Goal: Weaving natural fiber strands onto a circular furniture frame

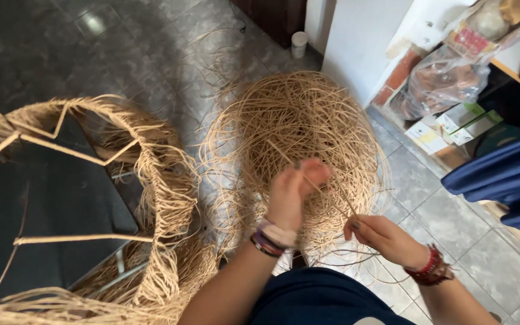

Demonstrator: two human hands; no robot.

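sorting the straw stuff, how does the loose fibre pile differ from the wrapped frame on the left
The pile is a loose round tangle of thin strands on the floor; the frame has fibre wound tightly along curved bars, fringe hanging. Both hands, left and right, pinch strands over the pile; neither touches the frame. Both are the same tan fibre.

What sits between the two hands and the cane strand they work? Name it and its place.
Nothing visible. The left hand and right hand both pinch the cane strand directly, above the loose coil of cane.

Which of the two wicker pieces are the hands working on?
The loose round tangle of cane strands in the middle, not the fringed woven frame at left.
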